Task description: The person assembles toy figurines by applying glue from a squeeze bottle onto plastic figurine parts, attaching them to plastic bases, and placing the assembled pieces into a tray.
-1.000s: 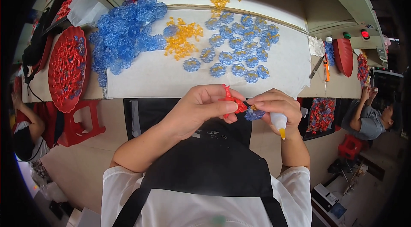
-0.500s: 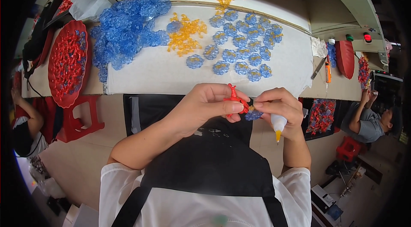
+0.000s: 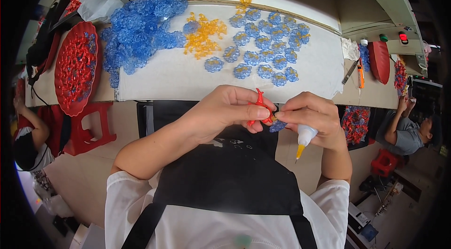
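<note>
In front of the table edge, my left hand is closed on a small glossy red plastic figure, thumb and fingers pinching its middle. Close beside it, my right hand pinches a bit at the figure's right side, where a blue translucent plastic flower with a touch of yellow shows. That same hand also grips a white squeeze bottle with a yellow nozzle and thin needle tip pointing down and left. How the red and blue pieces meet is hidden by my fingertips.
On the white table sheet lie rows of blue flowers with yellow centres, a yellow heap and a blue pile. A red tray of red pieces stands left; an orange cutter lies right. People sit at both sides.
The squeeze bottle has tilted, its needle swinging to the left. My right elbow has moved slightly outward. Both hands keep their hold on the pieces.
</note>
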Motion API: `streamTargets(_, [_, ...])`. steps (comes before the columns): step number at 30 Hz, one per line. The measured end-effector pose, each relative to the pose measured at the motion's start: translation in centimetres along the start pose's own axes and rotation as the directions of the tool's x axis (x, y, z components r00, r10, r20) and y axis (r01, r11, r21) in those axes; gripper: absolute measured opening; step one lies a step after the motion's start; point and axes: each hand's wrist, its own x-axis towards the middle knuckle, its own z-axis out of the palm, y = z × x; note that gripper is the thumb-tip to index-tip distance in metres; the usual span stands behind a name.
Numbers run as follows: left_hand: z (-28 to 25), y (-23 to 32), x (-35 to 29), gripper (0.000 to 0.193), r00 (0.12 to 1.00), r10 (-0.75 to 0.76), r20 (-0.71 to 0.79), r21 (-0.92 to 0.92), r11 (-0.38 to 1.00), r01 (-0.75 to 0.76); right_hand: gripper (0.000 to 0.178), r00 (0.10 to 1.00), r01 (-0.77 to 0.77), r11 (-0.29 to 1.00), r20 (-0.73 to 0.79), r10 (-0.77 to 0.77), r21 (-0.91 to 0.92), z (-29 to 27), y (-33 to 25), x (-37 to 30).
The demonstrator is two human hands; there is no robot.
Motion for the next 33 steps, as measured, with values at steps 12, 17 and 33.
streamTargets(12, [0.4, 0.2, 0.8, 0.026, 0.988, -0.154, 0.003, 0.065, 0.986, 0.153, 0.028, 0.989, 0.009, 0.995, 0.145, 0.005, -0.097, -0.5, -0.8, -0.1])
streamTargets(17, [0.6, 0.8, 0.6, 0.032, 0.998, -0.07, -0.004, 0.047, 0.996, 0.07, 0.029, 0.995, -0.043, 0.993, 0.082, 0.052, -0.107, -0.3, -0.3, -0.4])
streamTargets(33, [-0.5, 0.6, 0.3, 0.029, 0.996, 0.017, -0.092, 0.148, 0.989, -0.003, 0.028, 0.996, -0.091, 0.994, 0.014, 0.092, -0.066, 1.2, 0.4, 0.2])
